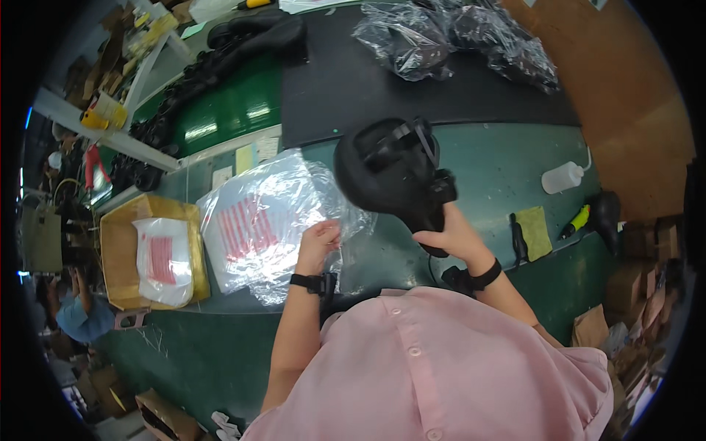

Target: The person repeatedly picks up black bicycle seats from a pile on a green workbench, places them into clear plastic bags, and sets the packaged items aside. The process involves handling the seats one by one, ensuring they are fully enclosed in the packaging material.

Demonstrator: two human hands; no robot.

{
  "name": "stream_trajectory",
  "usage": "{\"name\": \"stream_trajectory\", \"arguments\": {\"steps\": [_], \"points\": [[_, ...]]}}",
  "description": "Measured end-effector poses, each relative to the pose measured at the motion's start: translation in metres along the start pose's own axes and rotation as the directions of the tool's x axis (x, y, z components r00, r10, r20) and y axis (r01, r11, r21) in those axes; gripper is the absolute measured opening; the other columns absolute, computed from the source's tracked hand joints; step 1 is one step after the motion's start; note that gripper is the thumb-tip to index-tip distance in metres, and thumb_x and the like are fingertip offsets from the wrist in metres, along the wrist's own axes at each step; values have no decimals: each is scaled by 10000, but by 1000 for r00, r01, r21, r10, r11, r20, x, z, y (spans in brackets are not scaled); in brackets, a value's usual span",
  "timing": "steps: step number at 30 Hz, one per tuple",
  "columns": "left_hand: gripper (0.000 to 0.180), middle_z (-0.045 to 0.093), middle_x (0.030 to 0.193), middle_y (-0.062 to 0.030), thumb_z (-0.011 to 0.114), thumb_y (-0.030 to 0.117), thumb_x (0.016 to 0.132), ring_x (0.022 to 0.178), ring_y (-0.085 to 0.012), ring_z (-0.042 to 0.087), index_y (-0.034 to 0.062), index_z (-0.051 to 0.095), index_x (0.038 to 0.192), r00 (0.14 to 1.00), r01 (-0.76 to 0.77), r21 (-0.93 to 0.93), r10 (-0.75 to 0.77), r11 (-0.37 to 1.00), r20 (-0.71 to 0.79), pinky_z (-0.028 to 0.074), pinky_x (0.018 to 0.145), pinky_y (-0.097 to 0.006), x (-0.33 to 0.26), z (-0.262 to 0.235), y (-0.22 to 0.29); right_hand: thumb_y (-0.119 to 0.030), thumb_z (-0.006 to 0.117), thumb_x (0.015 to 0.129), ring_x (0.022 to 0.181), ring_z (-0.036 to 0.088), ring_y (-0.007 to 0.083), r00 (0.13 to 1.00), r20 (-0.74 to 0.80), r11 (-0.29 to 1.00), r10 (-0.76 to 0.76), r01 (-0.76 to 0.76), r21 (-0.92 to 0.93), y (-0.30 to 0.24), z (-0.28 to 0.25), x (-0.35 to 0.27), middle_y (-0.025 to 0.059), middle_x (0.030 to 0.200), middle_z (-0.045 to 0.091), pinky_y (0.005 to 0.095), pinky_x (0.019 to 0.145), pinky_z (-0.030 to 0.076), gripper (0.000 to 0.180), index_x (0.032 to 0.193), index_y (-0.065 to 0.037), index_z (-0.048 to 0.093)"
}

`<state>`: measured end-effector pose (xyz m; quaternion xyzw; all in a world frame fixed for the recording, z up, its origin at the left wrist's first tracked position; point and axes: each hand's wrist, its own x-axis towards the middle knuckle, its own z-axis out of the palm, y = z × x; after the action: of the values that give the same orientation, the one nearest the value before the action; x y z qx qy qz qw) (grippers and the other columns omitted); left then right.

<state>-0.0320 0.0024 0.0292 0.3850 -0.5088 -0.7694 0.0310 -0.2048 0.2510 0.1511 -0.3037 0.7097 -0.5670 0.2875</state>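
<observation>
A black bicycle saddle (375, 173) is held over the bench, its wide end away from me and its underside fittings showing. My right hand (457, 237) is closed round its narrow nose, thumb on the near side. To the left lies a stack of clear plastic bags (294, 198) with red print. At the right edge of this stack, my left hand (321, 242) has its fingers pinched together on a plastic bag. The fingertips are partly hidden by the shiny film. Both wrists wear black bands.
A yellow bin (118, 257) with a printed bag stands left. Saddles wrapped in plastic (456, 40) lie on a black mat (331, 95) at the back. On the right are a white squeeze bottle (562, 178), a yellow-green cloth (535, 231) and another saddle (605, 220). A person (81, 316) sits far left.
</observation>
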Motion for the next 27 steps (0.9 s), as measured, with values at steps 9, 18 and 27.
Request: {"name": "stream_trajectory", "arguments": {"steps": [9,18,27], "points": [[141,486,566,15,576,162,935,464,-66,464,36,590,876,850,-404,-30,363,914,-381,380,440,-201,-3,-6,16,-218,820,651,891,591,373,991,127,669,46,64,-741,45,48,13,186,1031,532,429,773,507,1030,1481,-120,219],[162,708,812,-80,601,94,864,645,-169,636,37,725,950,663,-729,508,658,459,357,502,594,-287,-43,86,88,-199,812,625,890,588,366,916,398,554,-52,358,-751,28,36,22,179,982,555,433,766,488,972,1446,-100,303],[295,699,1025,-106,595,84,894,877,-206,695,57,645,1183,607,-689,192,411,699,680,550,785,-297,-111,130,51,-291,826,686,1157,527,277,932,-301,978,201,-174,116,67,57,47,231,1244,555,354,972,414,831,1301,103,431]]}}
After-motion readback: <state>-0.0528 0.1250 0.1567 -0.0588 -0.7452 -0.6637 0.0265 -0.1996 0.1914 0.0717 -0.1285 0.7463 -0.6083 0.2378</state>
